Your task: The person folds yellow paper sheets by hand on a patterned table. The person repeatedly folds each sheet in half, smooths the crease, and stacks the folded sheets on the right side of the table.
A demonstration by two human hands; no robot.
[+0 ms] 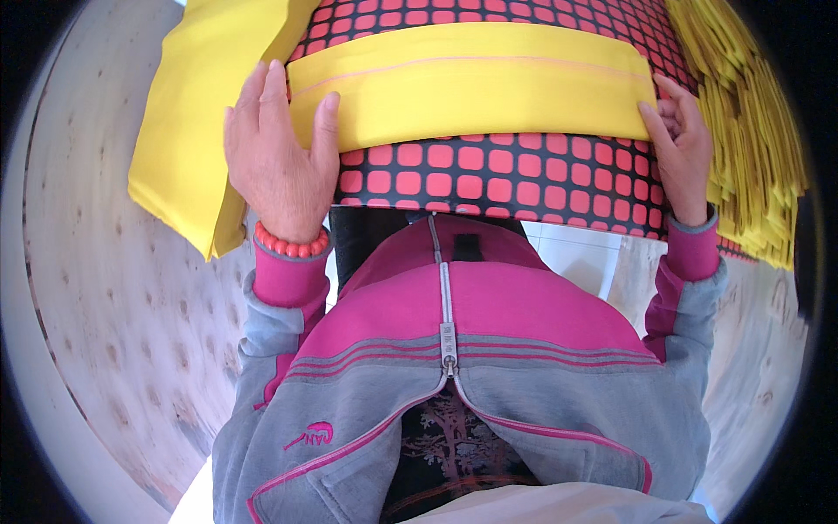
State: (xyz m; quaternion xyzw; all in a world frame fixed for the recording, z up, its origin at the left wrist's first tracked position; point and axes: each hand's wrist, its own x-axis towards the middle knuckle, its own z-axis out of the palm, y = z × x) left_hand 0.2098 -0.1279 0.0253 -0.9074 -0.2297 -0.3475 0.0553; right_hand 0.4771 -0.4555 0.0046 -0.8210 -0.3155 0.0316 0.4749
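A folded yellow cloth strip [471, 92] lies crosswise before me, with a faint pinkish line along its length. My left hand [284, 148] rests at the strip's left end, fingers stretched out and thumb spread apart on the cloth. At the other end, my right hand [679, 131] has thumb and forefinger on the strip's short edge, with the remaining fingers curled in. Whatever part of the cloth lies behind those curled fingers is hidden.
The work surface wears a black cover with red rounded squares [471, 157]. Left of it, a larger yellow cloth stack [192, 113] hangs over the edge. Many folded yellow pieces [751, 148] are piled at the right. A pale wood-patterned floor [131, 323] shows below.
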